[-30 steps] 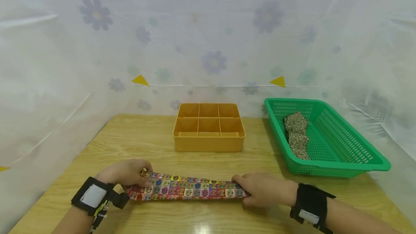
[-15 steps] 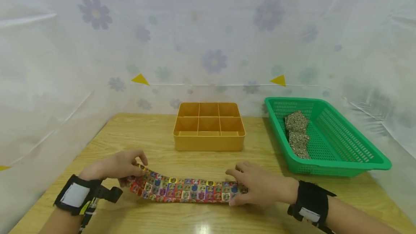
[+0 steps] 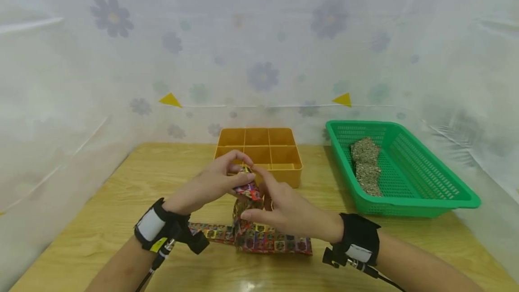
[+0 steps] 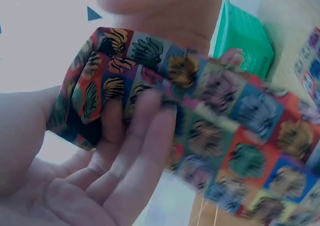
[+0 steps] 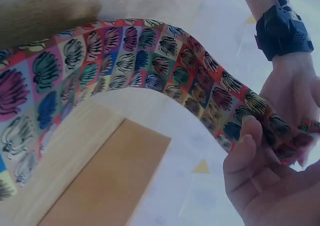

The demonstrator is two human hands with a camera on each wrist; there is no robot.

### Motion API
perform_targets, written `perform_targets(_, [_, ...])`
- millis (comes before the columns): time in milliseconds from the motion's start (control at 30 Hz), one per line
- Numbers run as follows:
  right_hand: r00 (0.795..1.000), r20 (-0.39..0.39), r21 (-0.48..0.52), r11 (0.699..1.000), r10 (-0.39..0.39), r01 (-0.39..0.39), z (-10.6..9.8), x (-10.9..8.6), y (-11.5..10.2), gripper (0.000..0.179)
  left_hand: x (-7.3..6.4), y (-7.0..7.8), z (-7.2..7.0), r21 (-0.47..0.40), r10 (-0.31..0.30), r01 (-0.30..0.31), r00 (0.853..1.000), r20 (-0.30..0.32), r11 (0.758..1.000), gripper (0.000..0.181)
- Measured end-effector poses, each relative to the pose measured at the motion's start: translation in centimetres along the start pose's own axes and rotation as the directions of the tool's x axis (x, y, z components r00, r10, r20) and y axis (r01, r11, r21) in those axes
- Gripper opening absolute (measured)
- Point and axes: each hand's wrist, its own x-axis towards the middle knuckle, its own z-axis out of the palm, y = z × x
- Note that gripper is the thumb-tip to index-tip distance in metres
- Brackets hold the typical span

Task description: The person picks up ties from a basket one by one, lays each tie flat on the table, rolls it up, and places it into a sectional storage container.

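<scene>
A long cloth strip printed with small colourful squares lies folded on the table, with one part rising to both hands. My left hand pinches the raised end between thumb and fingers. Facing it, my right hand curls its fingers round the same end, its index fingertip close to the left fingers and its thumb lower down. The left wrist view has the left fingers laid across the cloth strip, whose end is folded over. In the right wrist view, the cloth strip arches up from the table to the hands.
Behind the hands stands an orange-yellow divided box with several compartments, partly hidden by them. A green plastic basket at the right holds speckled, brownish folded pieces. A white flowered curtain hangs behind the wooden table.
The cloth strip was stretched flat between the hands. Both hands have now come together at the middle, the left moving far right, and lifted one end of it.
</scene>
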Motion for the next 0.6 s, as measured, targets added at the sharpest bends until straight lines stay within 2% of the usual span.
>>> perform_targets(100, [0.997,-0.066,0.003,1.000,-0.029,0.029,-0.2,0.1,-0.1,0.080,0.6,0.4,0.6,0.022,0.049,-0.049,0.999,0.000,0.999,0.042])
perform_targets(233, [0.987,-0.138,0.014,0.996,-0.082,0.085,-0.5,0.1,0.4,0.056,0.8,0.4,0.9,-0.027,0.108,-0.107,0.994,0.030,0.994,0.042])
perform_targets(333, [0.988,-0.148,0.072,0.996,-0.044,0.055,-1.2,-0.4,0.8,0.038,0.8,-0.1,0.8,-0.080,0.142,-0.139,0.989,0.042,0.987,0.042])
perform_targets(400, [0.990,-0.142,0.131,0.991,0.007,0.012,-1.7,-0.9,0.9,0.029,0.8,-0.7,0.6,-0.057,0.159,-0.156,0.986,0.047,0.986,0.042])
perform_targets(500, [0.987,-0.132,0.204,0.977,0.094,-0.065,-2.7,-1.7,0.8,0.025,0.5,-2.1,0.1,0.139,0.135,-0.137,0.990,0.024,0.981,0.042])
perform_targets(533, [0.984,-0.132,0.214,0.973,0.119,-0.089,-3.1,-2.0,0.8,0.024,0.3,-2.7,-0.1,0.219,0.118,-0.120,0.993,0.021,0.968,0.043])
perform_targets(600, [0.976,-0.147,0.212,0.969,0.160,-0.127,-3.9,-2.7,0.7,0.023,-0.1,-4.0,-0.6,0.377,0.070,-0.073,0.997,0.021,0.923,0.044])
